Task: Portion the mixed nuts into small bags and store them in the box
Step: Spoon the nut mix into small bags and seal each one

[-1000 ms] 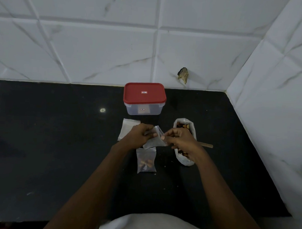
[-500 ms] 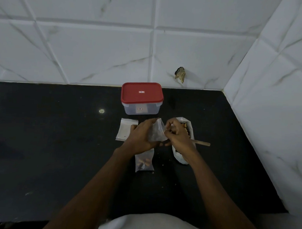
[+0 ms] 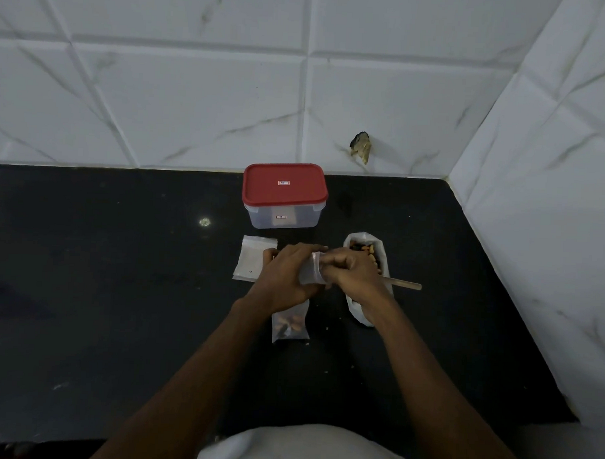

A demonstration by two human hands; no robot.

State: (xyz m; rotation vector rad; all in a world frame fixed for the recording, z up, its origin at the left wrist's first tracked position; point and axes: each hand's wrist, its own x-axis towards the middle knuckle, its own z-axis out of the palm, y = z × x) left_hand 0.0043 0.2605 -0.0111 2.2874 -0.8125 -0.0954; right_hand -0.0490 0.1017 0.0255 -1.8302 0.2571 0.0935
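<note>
My left hand and my right hand meet over the black counter, both gripping one small clear bag held upright between them. Whether it has nuts inside cannot be told. Just under my left wrist lies a filled small bag with nuts showing through it. A larger white bag of mixed nuts stands open to the right, partly hidden by my right hand, with a wooden stick poking out of it. The clear box with a red lid stands shut behind my hands.
A flat stack of empty small bags lies left of my hands. White tiled walls close the counter at the back and on the right. The black counter stretches away to the left.
Both hands have drawn closer together and turned the small bag more upright; my right hand now sits lower, against the bag's opening.
</note>
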